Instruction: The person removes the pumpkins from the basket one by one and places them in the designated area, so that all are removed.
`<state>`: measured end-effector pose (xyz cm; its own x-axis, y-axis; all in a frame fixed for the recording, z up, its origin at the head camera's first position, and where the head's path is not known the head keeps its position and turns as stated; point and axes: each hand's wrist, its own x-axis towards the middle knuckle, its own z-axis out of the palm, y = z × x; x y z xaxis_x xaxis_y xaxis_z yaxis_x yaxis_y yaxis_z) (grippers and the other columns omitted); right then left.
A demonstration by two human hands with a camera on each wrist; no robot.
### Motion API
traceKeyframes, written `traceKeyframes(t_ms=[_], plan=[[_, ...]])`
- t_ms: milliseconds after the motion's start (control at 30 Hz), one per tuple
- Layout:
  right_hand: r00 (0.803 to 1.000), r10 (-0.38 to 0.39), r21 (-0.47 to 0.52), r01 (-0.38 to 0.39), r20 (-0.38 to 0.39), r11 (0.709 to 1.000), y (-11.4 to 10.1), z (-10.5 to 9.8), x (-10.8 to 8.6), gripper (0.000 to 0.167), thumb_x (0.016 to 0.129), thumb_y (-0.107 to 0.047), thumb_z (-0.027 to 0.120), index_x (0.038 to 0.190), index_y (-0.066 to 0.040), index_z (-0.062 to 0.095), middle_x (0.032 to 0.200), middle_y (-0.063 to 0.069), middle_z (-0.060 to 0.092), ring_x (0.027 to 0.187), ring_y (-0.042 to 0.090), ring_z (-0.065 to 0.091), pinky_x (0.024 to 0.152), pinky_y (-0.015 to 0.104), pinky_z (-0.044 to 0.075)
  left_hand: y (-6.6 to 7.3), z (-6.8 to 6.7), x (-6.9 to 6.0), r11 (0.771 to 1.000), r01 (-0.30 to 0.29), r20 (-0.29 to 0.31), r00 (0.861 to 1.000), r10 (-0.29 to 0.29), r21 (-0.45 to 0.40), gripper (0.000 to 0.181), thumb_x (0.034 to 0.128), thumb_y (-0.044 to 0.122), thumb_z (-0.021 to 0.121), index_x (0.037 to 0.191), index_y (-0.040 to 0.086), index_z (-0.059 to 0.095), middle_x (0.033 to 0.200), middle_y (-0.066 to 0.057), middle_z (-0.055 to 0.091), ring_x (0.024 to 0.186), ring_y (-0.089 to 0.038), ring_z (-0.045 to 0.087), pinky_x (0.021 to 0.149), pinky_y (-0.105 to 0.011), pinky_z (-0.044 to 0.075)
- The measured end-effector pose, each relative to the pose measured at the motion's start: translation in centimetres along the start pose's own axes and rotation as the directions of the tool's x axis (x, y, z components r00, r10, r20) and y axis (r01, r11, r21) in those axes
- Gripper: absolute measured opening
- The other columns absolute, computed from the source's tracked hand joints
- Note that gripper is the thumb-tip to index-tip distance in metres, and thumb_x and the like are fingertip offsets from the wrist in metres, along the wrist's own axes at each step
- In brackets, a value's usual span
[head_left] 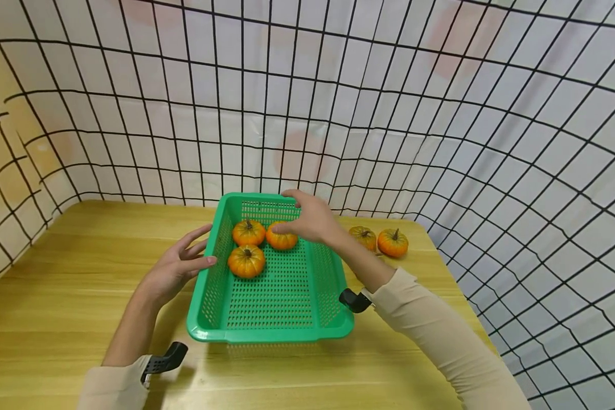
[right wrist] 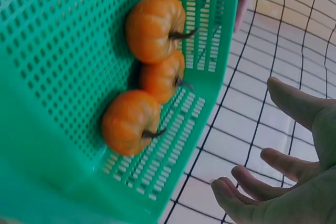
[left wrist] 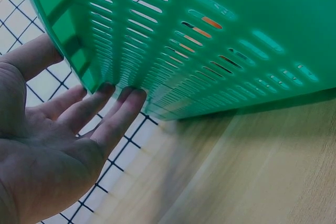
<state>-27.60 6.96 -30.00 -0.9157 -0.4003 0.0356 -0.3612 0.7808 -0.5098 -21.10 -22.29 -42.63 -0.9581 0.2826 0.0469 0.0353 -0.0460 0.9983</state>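
A green plastic basket (head_left: 266, 336) with slotted walls stands on the wooden table. Three small orange pumpkins lie inside toward its back left: a front pumpkin (head_left: 246, 262), a back-left pumpkin (head_left: 249, 233) and a back-right pumpkin (head_left: 282, 238). My left hand (head_left: 176, 265) rests against the basket's left side, fingers extended; in the left wrist view its fingertips touch the slotted wall (left wrist: 157, 51). My right hand (head_left: 312, 219) is above the basket's back right part, fingers spread and holding nothing. The right wrist view shows this hand (right wrist: 289, 177) apart from the pumpkins.
Two more pumpkins, a left one (head_left: 363, 238) and a right one (head_left: 392, 243), sit on the table to the right of the basket, partly behind my right forearm. A white wall with black grid lines (head_left: 266, 114) surrounds the wooden table (head_left: 82, 256) at the back and sides.
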Motion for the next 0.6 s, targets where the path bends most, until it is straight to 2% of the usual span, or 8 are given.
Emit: traceKeyframes(t_ms=[300,600], plan=[[0.999,-0.007,0.046,0.005,0.038,0.999,-0.9,1.8,1.0,0.084,0.083,-0.038,0.084,0.154,-0.024,0.043,0.148,0.013,0.054,0.135,0.033,0.051,0.105,0.05,0.048,0.0,0.1,0.0,1.0,-0.003,0.004,1.0,0.003,-0.003,0.082,0.0975,0.009,0.066,0.163,0.019,0.019,0.166,-0.019,0.027,0.136,-0.027,0.05,0.097,-0.028,0.053],[0.998,0.0,0.055,-0.004,0.065,0.998,-1.2,3.2,2.0,0.087,0.081,-0.04,0.086,0.154,-0.024,0.043,0.15,0.013,0.053,0.136,0.032,0.051,0.107,0.053,0.046,-0.1,0.1,0.0,1.0,0.003,0.001,1.0,-0.003,-0.003,0.083,0.0973,0.009,0.066,0.163,0.02,0.018,0.166,-0.019,0.026,0.137,-0.028,0.049,0.098,-0.028,0.052]])
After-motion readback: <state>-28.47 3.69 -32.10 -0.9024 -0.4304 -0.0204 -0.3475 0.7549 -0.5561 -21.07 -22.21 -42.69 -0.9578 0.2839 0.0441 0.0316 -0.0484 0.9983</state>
